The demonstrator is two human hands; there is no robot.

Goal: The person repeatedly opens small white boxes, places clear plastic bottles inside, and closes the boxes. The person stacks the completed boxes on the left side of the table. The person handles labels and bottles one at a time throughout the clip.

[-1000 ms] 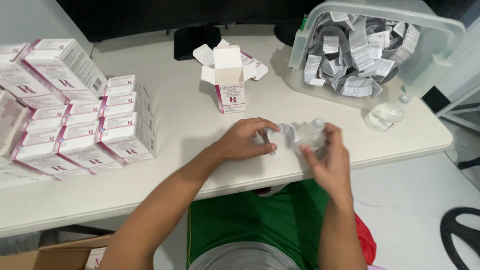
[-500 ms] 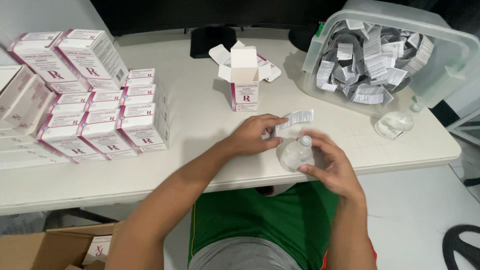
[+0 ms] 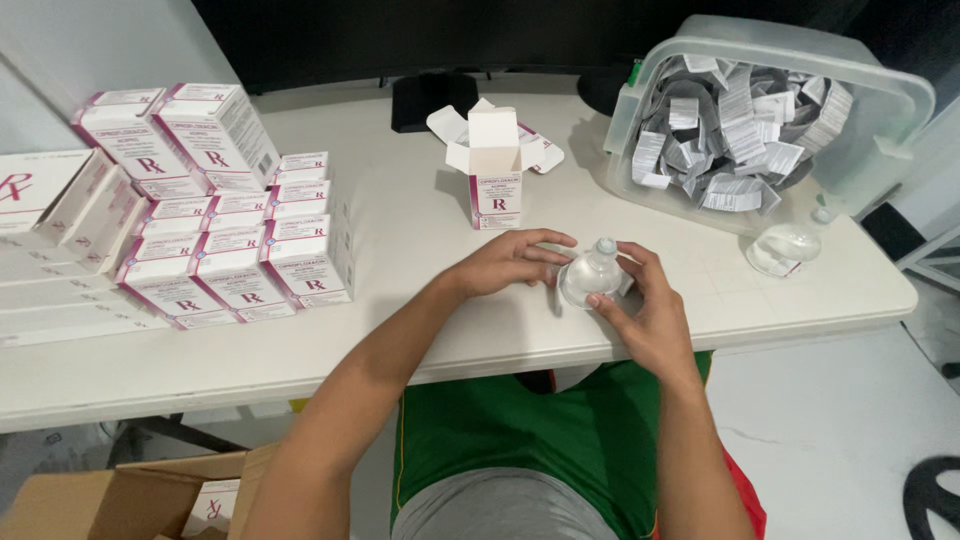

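Both hands meet near the front edge of the white worktop [image 3: 420, 250], a little right of its middle, around a small clear bottle [image 3: 590, 275] with a pale cap. The right hand [image 3: 645, 310] cups the bottle from the right side and from below, its fingers [image 3: 640, 265] curled round the body and grasping it, so the bottle stands roughly upright, just above or on the worktop; which of the two cannot be told. The left hand [image 3: 515, 262] lies on the worktop just left of the bottle, its fingertips [image 3: 560, 262] bent and touching the bottle's left shoulder. Behind the hands, towards the rear edge, an opened white and magenta carton [image 3: 495, 180] stands upright with its flaps up. At the left end, rows of the same closed cartons [image 3: 235, 255] are stacked. At the rear right corner sits a clear plastic tub [image 3: 870, 110] full of folded paper leaflets [image 3: 730, 130], and in front of it, near the right edge, a second clear bottle [image 3: 785, 245].
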